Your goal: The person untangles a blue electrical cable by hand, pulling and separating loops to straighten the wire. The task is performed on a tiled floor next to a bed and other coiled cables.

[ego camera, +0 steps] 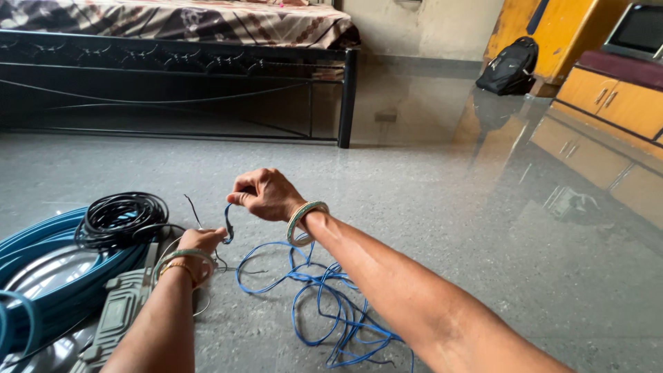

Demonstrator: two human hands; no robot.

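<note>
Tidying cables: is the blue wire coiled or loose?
Loose: the blue wire sprawls in tangled loops on the floor; both hands pinch one end.

Speckled grey polished floor (428, 207) carrying the work items. Loose blue wire (324, 304) is lying in tangled loops at centre; a black cable coil (124, 217) is resting on a blue hose coil (41, 276) at left (both on the floor). A grey ribbed casing (121, 311) is sitting beside them; a black backpack (510, 67) is leaning far right.
</note>
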